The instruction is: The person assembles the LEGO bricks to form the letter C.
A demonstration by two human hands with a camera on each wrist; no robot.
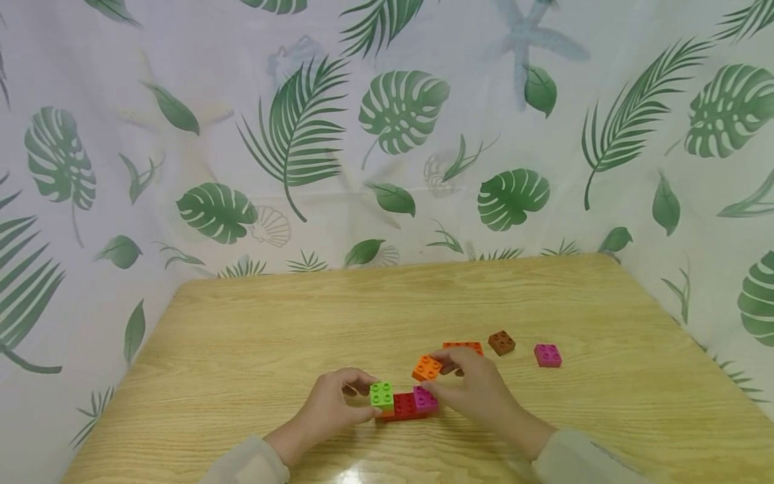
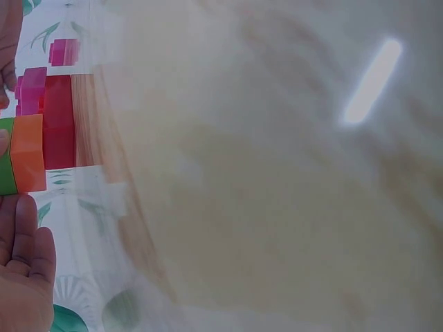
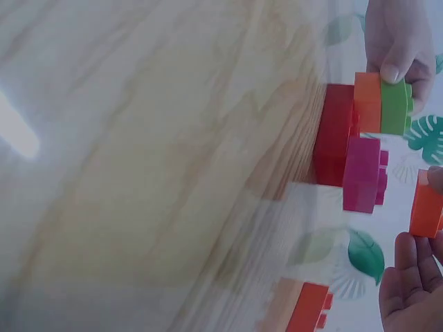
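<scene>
**Orange brick held clear of a stepped build on a red base**

The red brick (image 1: 404, 405) lies on the table as the base. On its left end sits the lower orange brick (image 3: 367, 102), topped by the lime-green brick (image 1: 382, 393); on its right end sits the mounted magenta brick (image 1: 426, 399), which juts a little past that end.

The left hand (image 1: 329, 409) pinches the lime-green brick between thumb and fingers at the red brick's left end. The right hand (image 1: 474, 386) grasps the held orange brick (image 1: 426, 368) above the red brick's right end, apart from the magenta studs, with its own studs up and its edges slightly turned.

To seat a brick well from here, I would square it to the studs first, keep the thumb and fingertips off its lower edge, and press straight down. The overhang could tip the build, so the left hand's steadying grip looks worth keeping.

Beyond the red brick and to its right lie a red-orange brick (image 1: 476, 347), partly hidden by the right hand, then a brown brick (image 1: 502, 343) and, farther right, a loose magenta brick (image 1: 547, 355).

The wood-grain table (image 1: 242, 336) shows a bright glare near the red brick; behind it hangs white leaf-print cloth (image 1: 326, 242).
</scene>
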